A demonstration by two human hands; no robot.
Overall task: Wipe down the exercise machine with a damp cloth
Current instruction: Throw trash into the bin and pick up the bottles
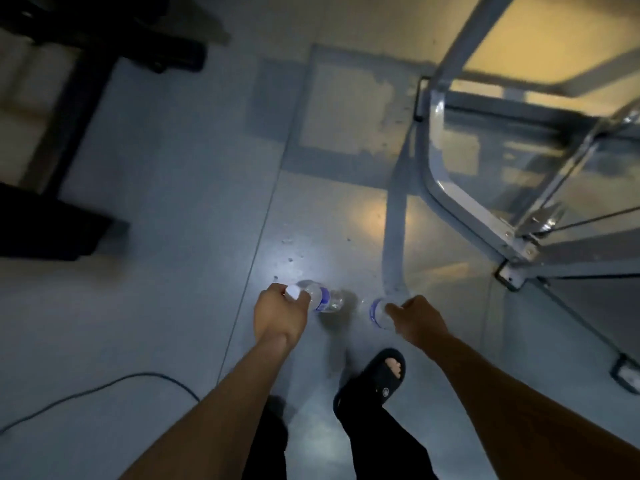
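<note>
Left hand (pixel 277 315) grips one bottle (pixel 320 299), right hand (pixel 417 322) another (pixel 378 313); grey machine frame (pixel 460 202) edges far right, open floor (pixel 156 237) left.

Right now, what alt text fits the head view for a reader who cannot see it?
A person's left hand and right hand each grip a clear water bottle, one on the left and one on the right, low over a grey floor. A grey metal frame stands at right; no cloth shows.

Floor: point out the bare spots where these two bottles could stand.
Free: the floor between the dark base and the grey frame. Crowded: by the sandalled foot and the cable.
</note>
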